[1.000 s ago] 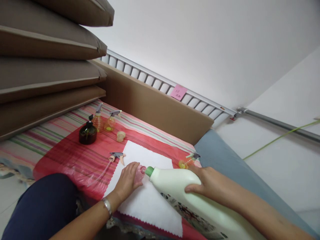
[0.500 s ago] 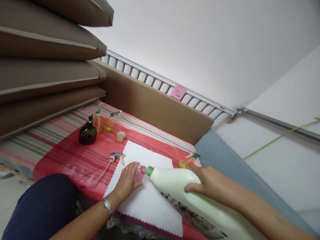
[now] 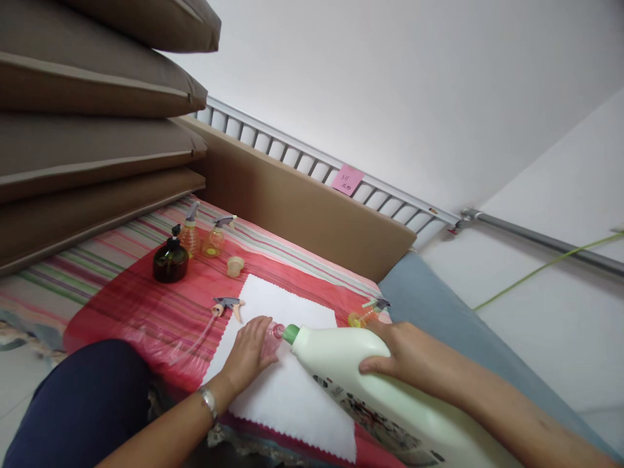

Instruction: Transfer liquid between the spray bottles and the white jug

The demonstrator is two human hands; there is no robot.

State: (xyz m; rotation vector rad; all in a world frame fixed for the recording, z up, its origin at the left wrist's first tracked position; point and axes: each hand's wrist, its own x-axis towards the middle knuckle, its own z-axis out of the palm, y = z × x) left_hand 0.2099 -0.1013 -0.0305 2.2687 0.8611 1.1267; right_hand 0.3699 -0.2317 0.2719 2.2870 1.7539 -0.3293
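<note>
My left hand (image 3: 249, 351) is wrapped round a small pink see-through bottle (image 3: 273, 339), its mouth facing right. My right hand (image 3: 397, 354) grips a large pale green jug (image 3: 336, 351) by its upper side. The jug is tipped over to the left, and its green spout (image 3: 291, 333) meets the mouth of the pink bottle. Whether liquid is flowing I cannot tell. Beneath both lies a white cloth (image 3: 292, 390) with a zigzag edge. A trigger spray head (image 3: 227, 307) with a thin tube rests just left of the cloth.
A dark pump bottle (image 3: 170, 261), yellow spray bottles (image 3: 191, 237) and a pale cap (image 3: 235, 266) stand at the back left. Another yellow spray bottle (image 3: 363, 318) is behind my right hand. Stacked brown cushions (image 3: 97, 143) rise at left; a brown board (image 3: 292, 201) borders the back.
</note>
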